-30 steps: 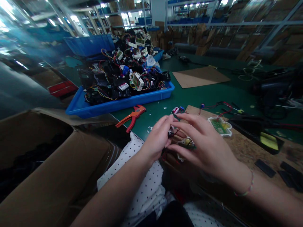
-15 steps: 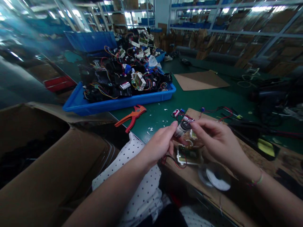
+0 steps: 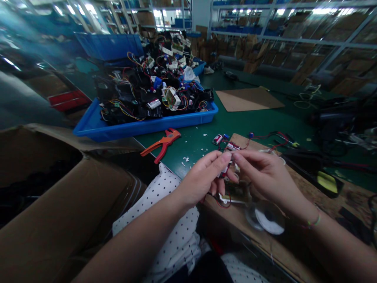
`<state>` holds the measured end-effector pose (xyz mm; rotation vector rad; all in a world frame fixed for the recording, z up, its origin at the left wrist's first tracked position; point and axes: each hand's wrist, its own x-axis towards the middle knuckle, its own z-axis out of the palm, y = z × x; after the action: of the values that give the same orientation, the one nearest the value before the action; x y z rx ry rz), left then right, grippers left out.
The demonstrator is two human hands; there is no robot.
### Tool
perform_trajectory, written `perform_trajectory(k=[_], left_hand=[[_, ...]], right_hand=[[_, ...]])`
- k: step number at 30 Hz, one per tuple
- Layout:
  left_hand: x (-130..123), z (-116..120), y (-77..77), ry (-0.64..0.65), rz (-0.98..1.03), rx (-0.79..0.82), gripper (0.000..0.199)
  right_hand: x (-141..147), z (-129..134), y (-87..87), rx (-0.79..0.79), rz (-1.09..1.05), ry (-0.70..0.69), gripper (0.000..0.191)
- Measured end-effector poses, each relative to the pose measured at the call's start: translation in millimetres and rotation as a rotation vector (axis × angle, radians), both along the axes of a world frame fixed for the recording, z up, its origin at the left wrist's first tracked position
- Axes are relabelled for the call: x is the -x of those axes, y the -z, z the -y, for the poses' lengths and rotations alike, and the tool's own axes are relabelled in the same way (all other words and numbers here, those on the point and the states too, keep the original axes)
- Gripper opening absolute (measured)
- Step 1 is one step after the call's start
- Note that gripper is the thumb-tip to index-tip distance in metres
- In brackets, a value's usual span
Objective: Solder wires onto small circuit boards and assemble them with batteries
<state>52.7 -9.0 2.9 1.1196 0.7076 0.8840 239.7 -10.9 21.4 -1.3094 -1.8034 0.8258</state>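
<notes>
Left hand [image 3: 204, 175]: nearly closed, red-and-white part [image 3: 223, 173] gripped near the brown board [image 3: 239, 139]
Right hand [image 3: 263, 175]: pinched by the part's top, can't tell if anything's gripped
Orange cutter [image 3: 165, 142]: laid on bench [image 3: 193, 145]
Blue tray [image 3: 147, 129]: heaped with wired parts [image 3: 141, 98]

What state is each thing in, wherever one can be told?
Small part: held, mostly hidden
Left hand: closed on it
Right hand: bent toward it, grip unclear
Orange-red cutter: lying down, handles spread
Front blue tray: heaped full
Cardboard box: open
Brown sheet: lying flat
</notes>
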Motion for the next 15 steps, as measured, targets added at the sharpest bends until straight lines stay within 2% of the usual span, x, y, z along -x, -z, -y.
perform_trajectory(k=[2, 4, 6, 8, 10, 13, 15], left_hand=[[4, -3, -2.0, -0.051, 0.024, -0.033, 0.031], [12, -7, -4.1, -0.153, -0.014, -0.104, 0.026], [22, -13, -5.7, -0.246, -0.113, -0.186, 0.022], [33, -19, -6.4, -0.269, -0.266, -0.249, 0.018], [45, -23, -5.7, -0.204, -0.401, -0.276, 0.013], [61, -22, -2.2, -0.024, -0.535, -0.294, 0.002], [71, -17, 0.7, 0.069, -0.609, -0.325, 0.012]], right_hand=[[-1, 0, -7.1, -0.043, 0.019, 0.014, 0.035], [-6, -2, -16.1, -0.091, -0.028, 0.093, 0.042], [-15, -5, -26.4, -0.165, -0.102, 0.228, 0.044], [-24, -6, -36.6, -0.228, -0.124, 0.337, 0.042], [-33, -5, -44.7, -0.248, -0.1, 0.378, 0.037], [-40, 1, -47.2, -0.234, -0.044, 0.375, 0.03], [-46, 9, -40.1, -0.209, -0.014, 0.372, 0.03]])
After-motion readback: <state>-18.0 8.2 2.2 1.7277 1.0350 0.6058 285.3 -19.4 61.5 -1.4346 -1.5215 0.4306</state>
